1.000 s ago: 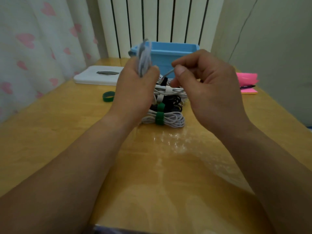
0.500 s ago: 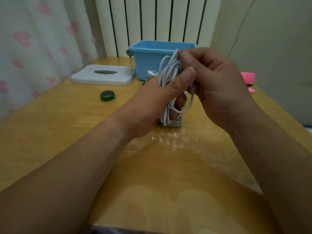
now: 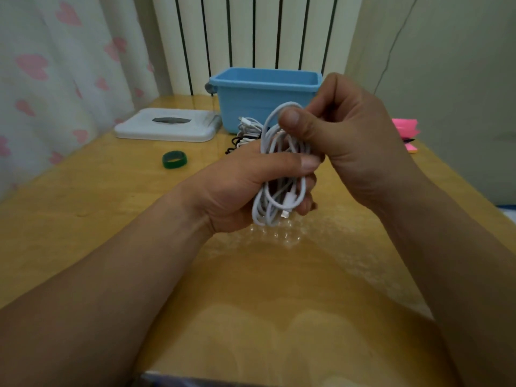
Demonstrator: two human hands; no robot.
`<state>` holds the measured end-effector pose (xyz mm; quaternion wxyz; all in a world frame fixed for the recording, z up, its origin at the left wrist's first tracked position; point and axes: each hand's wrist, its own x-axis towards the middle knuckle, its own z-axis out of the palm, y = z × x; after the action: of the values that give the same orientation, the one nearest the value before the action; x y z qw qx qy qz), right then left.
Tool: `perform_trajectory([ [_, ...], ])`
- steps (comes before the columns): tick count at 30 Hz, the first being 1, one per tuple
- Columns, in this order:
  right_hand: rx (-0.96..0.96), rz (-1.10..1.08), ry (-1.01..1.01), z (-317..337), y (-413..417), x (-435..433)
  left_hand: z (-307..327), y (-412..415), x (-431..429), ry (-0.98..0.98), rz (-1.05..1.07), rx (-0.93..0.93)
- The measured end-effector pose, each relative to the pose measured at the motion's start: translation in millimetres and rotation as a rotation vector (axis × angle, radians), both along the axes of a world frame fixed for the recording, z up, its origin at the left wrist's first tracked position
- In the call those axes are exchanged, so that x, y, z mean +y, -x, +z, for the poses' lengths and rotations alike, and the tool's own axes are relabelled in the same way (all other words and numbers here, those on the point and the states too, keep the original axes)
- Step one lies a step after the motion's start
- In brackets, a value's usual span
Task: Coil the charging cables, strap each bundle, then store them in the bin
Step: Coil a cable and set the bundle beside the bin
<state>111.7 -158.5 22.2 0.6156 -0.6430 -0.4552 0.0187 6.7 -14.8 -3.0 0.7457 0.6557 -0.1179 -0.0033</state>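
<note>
The blue bin (image 3: 251,104) is stood at the middle of the worktop's far edge, its mouth open upward, presumably so that finished bundles can be dropped straight in. A flat white box (image 3: 167,132) is laid just left of it, toward the far left corner. In front of the bin a white cable coil (image 3: 275,202) is held up off the worktop. The left hand (image 3: 243,191) is closed round the coil's middle, with the thumb laid across the strands, apparently to stop the loops from springing apart. The right hand (image 3: 354,141) is curled on the coil's upper loop, which is pinched between thumb and fingers, seemingly to square the turns. No strap can be seen on this coil, so strapping is judged to be the step due. A heap of other cables (image 3: 247,129), white and black, is left against the bin's near wall. A green strap roll (image 3: 174,160) is kept within reach toward the left edge, near the white box. Pink notes (image 3: 406,129) are set by the right edge. The wooden worktop (image 3: 265,289) is glossy and throws back light. It is backed by a ribbed white radiator (image 3: 251,32), with a heart-printed curtain (image 3: 55,65) at the left and a plain wall (image 3: 446,79) at the right.
</note>
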Motion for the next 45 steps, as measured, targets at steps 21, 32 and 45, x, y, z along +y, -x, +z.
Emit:
perform_trajectory([
  [21,0.15,-0.214,-0.056,0,23,13,3,1,-19,-0.185,0.191,0.07],
  [32,0.663,0.236,-0.261,2,22,16,10,13,-18,-0.371,0.102,0.01],
  [45,-0.385,-0.242,0.53,45,21,111,36,28,99,0.823,0.942,-0.238],
])
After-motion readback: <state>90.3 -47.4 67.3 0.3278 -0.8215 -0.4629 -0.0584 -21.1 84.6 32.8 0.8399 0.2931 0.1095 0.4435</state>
